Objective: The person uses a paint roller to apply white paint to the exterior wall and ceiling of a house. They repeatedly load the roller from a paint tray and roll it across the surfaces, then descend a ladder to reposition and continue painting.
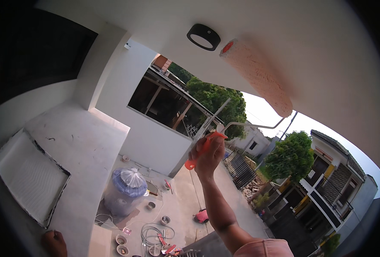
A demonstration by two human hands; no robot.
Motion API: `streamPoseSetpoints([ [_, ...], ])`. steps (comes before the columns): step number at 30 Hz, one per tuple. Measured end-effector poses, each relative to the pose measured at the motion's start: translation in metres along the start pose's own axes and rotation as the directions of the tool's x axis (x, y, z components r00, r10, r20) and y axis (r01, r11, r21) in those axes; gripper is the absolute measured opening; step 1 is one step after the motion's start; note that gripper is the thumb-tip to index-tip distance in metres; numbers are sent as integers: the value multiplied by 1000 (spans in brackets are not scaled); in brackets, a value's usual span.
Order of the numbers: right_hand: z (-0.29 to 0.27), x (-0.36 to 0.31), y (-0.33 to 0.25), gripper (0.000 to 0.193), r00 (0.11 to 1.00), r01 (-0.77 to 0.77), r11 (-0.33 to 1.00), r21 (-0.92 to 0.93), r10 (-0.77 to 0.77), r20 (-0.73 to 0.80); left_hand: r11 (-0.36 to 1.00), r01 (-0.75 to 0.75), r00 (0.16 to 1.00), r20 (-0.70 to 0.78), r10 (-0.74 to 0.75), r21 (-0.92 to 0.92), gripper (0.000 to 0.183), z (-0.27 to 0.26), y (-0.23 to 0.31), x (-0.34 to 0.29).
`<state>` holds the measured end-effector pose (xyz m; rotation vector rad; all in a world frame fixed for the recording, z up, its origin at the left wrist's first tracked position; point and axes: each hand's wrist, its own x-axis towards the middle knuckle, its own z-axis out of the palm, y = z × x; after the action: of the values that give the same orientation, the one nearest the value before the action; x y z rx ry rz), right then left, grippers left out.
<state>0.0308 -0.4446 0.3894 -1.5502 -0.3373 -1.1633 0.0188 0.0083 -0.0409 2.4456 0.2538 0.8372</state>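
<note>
Raised in front of me, my right hand (208,153) is wrapped round the orange handle of a paint roller (258,77). Its bent metal frame runs up to a fluffy, pale pink sleeve with an orange end. The sleeve lies at or very close to the white ceiling (318,51), beside a round black ceiling light (203,37); contact cannot be told for sure. At the lower left, my left hand (54,243) rests with curled fingers on a pale ledge (85,141). Just beyond it sits a white paint tray (33,180) with dark-smeared edges.
Down on the ground stand a large plastic-wrapped container (125,192), several small bowls (122,249), a coiled hose (155,233) and red-handled tools. A white wall (155,137) with an opening rises ahead. Trees and a house (327,188) lie outside; a crouching person (201,216) is below.
</note>
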Motion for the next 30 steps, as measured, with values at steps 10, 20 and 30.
streamPoseSetpoints([
  [10, 23, 3, -23, 39, 998, 32, 999, 26, -33, 51, 993, -85, 994, 81, 78, 86, 44, -67, 47, 30],
  [20, 33, -26, -68, 35, 977, 162, 978, 133, -178, 121, 994, -96, 973, 216, 82, 59, 48, -77, 52, 30],
  [30, 24, -37, -99, 34, 940, 267, 947, 177, -297, 167, 999, -14, 978, 210, 7, 32, 54, -81, 59, 30],
])
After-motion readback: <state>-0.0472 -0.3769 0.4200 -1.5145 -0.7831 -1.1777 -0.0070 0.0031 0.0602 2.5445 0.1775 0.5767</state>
